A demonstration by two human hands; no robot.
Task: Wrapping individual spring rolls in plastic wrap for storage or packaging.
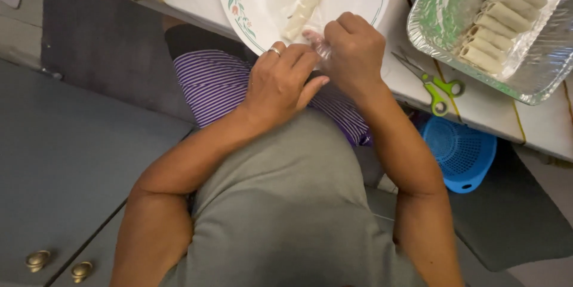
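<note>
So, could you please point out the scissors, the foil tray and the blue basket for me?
scissors [439, 90]: head view, on the green handles.
foil tray [540, 78]: head view, on its near rim.
blue basket [459, 152]: head view, on its mesh wall.

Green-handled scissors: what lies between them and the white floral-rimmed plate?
In the head view, only bare white tabletop separates the green-handled scissors from the white floral-rimmed plate; the right hand sits just beside that stretch.
</note>
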